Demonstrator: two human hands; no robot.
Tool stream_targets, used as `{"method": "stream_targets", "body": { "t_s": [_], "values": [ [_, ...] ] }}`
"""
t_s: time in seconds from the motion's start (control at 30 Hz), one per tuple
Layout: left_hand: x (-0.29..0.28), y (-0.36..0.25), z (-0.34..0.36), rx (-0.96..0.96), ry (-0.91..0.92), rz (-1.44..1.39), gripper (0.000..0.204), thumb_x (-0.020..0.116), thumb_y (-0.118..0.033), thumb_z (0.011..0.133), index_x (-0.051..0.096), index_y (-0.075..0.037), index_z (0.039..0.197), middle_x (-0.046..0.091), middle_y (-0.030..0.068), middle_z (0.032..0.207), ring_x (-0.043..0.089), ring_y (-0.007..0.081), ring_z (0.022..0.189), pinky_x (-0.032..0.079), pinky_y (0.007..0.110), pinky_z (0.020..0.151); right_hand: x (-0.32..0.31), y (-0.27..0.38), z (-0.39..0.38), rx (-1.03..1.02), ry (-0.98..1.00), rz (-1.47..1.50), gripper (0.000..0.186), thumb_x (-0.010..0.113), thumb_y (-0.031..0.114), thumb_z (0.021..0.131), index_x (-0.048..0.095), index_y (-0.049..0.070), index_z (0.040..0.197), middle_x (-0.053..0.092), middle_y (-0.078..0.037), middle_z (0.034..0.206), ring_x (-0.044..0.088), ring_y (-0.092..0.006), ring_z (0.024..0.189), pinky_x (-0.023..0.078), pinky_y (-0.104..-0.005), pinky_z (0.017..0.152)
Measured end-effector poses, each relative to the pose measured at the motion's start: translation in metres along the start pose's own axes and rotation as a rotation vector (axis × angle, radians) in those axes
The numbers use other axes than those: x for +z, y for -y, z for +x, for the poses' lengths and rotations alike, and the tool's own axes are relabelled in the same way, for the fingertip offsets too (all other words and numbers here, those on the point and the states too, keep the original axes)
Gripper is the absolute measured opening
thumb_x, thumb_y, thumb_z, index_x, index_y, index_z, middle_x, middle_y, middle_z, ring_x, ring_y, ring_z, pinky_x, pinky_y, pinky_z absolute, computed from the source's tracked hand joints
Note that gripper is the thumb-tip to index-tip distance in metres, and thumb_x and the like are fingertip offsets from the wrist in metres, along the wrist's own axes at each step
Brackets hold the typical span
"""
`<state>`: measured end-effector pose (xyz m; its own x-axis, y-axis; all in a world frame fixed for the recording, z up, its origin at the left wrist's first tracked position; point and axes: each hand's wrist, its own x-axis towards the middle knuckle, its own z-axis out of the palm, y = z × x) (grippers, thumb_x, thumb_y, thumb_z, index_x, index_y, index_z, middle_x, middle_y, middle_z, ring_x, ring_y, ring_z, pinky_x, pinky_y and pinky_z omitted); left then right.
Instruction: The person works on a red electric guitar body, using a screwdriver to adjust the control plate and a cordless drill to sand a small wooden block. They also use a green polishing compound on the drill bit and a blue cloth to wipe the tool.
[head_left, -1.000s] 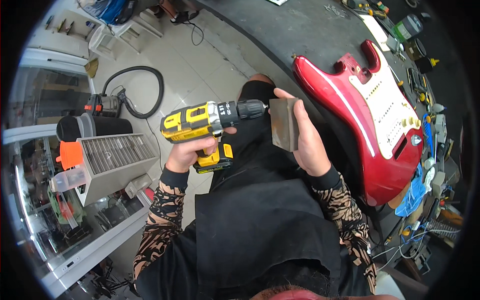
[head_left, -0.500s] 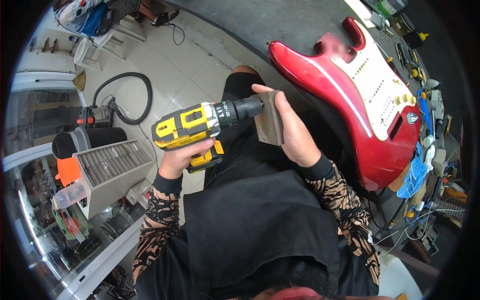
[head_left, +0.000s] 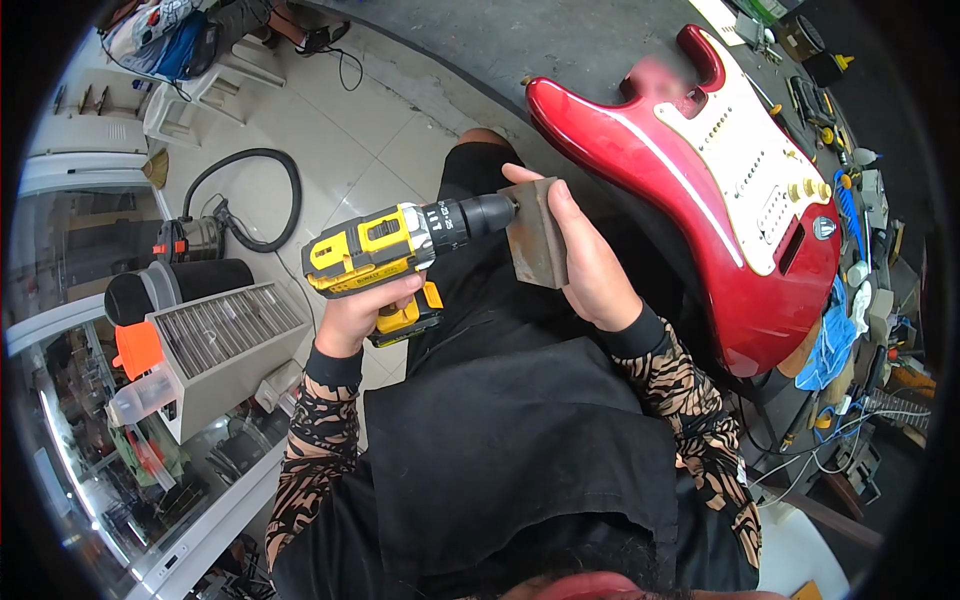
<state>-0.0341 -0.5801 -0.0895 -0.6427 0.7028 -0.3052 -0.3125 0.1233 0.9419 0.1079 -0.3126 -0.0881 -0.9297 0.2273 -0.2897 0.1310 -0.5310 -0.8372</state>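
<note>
My left hand (head_left: 370, 312) is wrapped round the grip of a yellow-and-black cordless drill (head_left: 362, 258), held level with its chuck pointing right. My right hand (head_left: 596, 262) grips a brownish-grey rectangular block (head_left: 536, 242) over my lap, thumb along its right edge. The drill's black nose meets the upper left part of the block's face; whether the bit tip touches it is too small to tell. Right of the block lies a glossy red electric guitar body (head_left: 690, 190) with a cream pickguard (head_left: 750, 160), at the edge of the dark workbench (head_left: 440, 30).
Small tools (head_left: 830, 135) and a blue cloth (head_left: 832, 350) crowd the bench. On my left are a grey slatted box (head_left: 228, 348), glass cabinet (head_left: 70, 420) and vacuum (head_left: 192, 236) with its hose. Another person's foot (head_left: 325, 38) is at the top, beside white plastic chairs (head_left: 220, 90).
The drill and block sit a little further left and higher in view, still held together. The guitar and bench also shifted up and left, as the view moved.
</note>
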Motion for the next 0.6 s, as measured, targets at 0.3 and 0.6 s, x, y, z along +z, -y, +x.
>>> {"method": "stream_targets", "body": {
  "t_s": [0.3, 0.6],
  "values": [
    [-0.0031, 0.0017, 0.003, 0.0, 0.02, 0.0, 0.029, 0.078, -0.008, 0.094, 0.071, 0.0, 0.121, 0.069, 0.0063, 0.089, 0.059, 0.0104, 0.067, 0.046, 0.027, 0.066, 0.0001, 0.0014, -0.0022, 0.02, -0.01, 0.025, 0.069, 0.034, 0.057, 0.123, 0.048, 0.009, 0.171, 0.066, -0.007, 0.139, 0.063, -0.0123, 0.114, 0.052, -0.0307, 0.103],
    [-0.0017, -0.005, 0.005, -0.005, 0.027, -0.016, 0.029, 0.08, -0.005, 0.093, 0.073, -0.002, 0.121, 0.072, 0.0054, 0.093, 0.06, 0.0104, 0.07, 0.048, 0.027, 0.068, -0.0034, 0.0012, 0.0002, 0.006, -0.008, 0.005, 0.071, 0.034, 0.059, 0.123, 0.048, 0.009, 0.171, 0.067, -0.008, 0.141, 0.063, -0.0137, 0.117, 0.052, -0.0314, 0.105]
  ]
}}
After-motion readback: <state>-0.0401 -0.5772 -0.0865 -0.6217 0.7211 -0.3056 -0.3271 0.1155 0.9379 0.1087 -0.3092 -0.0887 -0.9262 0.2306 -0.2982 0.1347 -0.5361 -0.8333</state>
